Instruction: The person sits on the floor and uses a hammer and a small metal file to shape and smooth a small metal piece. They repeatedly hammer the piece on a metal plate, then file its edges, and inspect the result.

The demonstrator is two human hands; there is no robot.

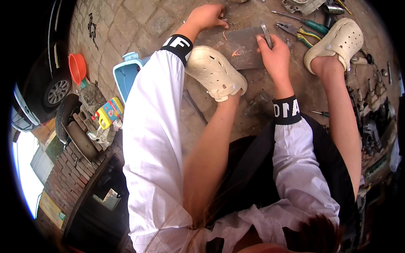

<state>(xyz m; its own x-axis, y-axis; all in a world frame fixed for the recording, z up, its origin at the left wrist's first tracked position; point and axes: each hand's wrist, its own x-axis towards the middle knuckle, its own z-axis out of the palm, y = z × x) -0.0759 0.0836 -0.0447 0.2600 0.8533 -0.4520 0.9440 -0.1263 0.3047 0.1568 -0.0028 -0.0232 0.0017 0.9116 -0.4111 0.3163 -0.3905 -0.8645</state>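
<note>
My left hand (206,17) is at the top, its fingers curled at a small dark metal piece (223,20), too small to make out clearly, just beyond a flat metal plate (247,57). My right hand (274,57) grips a narrow metal bar (265,30) upright over the plate's right part. Reddish scraps (236,53) lie on the plate. My cream clogs (211,69) flank the plate. Right of it lie a green-handled screwdriver (316,26) and pliers (301,35).
Behind my left arm are a blue plastic bin (125,76), an orange funnel (77,67) and a yellow jug (109,113). A car (42,76), a loose tyre (65,109) and stacked bricks (74,168) are at the left. Metal parts (371,126) crowd the right.
</note>
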